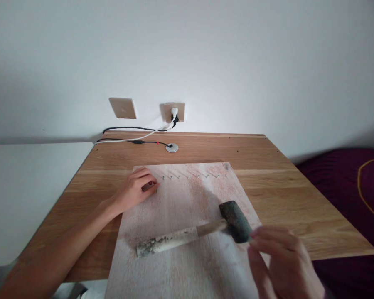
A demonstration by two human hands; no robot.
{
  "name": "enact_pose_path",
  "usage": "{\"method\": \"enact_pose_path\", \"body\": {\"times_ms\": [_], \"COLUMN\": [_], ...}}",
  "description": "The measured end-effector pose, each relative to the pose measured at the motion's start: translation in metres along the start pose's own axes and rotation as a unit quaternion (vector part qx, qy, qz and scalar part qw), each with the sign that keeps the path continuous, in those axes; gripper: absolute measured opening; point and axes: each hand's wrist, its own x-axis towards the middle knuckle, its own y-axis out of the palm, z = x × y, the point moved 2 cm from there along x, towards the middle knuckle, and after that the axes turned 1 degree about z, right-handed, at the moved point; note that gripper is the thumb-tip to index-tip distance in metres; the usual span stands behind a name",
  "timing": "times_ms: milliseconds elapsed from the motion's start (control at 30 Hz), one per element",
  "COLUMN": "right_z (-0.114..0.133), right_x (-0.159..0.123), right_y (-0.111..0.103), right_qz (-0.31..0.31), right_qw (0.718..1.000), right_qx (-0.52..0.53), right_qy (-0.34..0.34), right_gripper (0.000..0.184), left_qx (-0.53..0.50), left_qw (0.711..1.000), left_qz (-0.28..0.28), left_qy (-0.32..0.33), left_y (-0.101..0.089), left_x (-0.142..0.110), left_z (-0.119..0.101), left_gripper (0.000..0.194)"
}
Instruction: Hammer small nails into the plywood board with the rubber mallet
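Note:
A pale wooden board [190,257] lies on a wooden table [283,195]. A row of several small nails [190,176] stands along the board's far edge. My left hand [137,189] rests on the board's far left corner, fingers curled and pinched on a small nail that stands at the left end of the row. A mallet [205,230] with a dark head and a worn, stained light handle lies flat on the board. My right hand [283,261] hovers near the mallet's head, fingers bent and slightly apart, holding nothing.
Two wall sockets [173,111] sit above the table's far edge, one with a white plug. Black and white cables [134,139] run along the back to a round grommet [171,147]. A dark purple bed [345,187] is at the right.

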Motion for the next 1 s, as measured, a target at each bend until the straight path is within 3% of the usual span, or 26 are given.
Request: {"method": "enact_pose_path", "body": {"times_ms": [67, 167, 333, 433, 567, 700, 833, 1000], "right_z": [0.016, 0.027, 0.029, 0.03, 0.026, 0.02, 0.019, 0.013], "right_x": [0.031, 0.071, 0.105, 0.12, 0.137, 0.142, 0.14, 0.143], "right_y": [0.034, 0.074, 0.115, 0.136, 0.164, 0.181, 0.189, 0.19], "right_qz": [0.132, 0.253, 0.36, 0.39, 0.417, 0.437, 0.443, 0.456], "right_qw": [0.976, 0.907, 0.781, 0.709, 0.631, 0.589, 0.575, 0.564], "right_qx": [-0.1, -0.23, -0.424, -0.508, -0.573, -0.6, -0.61, -0.616], "right_qy": [-0.141, -0.245, -0.284, -0.295, -0.318, -0.319, -0.317, -0.308], "right_gripper": [0.024, 0.022, 0.021, 0.017, 0.027, 0.032, 0.033, 0.034], "left_qx": [0.004, 0.005, -0.012, 0.009, 0.002, -0.028, -0.025, -0.017], "left_qw": [1.0, 1.0, 0.998, 0.996, 0.993, 0.994, 0.996, 0.997], "left_qz": [0.0, -0.003, -0.012, 0.023, 0.07, 0.023, -0.006, -0.016], "left_qy": [-0.002, -0.014, -0.063, -0.083, -0.091, -0.107, -0.086, -0.079], "left_y": [0.0, 0.0, -0.003, -0.003, 0.002, 0.009, 0.016, 0.017], "left_x": [0.0, 0.0, 0.009, 0.023, 0.036, 0.033, 0.025, 0.022], "left_z": [0.0, -0.001, -0.01, -0.013, -0.008, -0.003, -0.005, -0.004], "left_gripper": [0.021, 0.021, 0.01, 0.015, 0.015, 0.009, 0.006, 0.017]}}
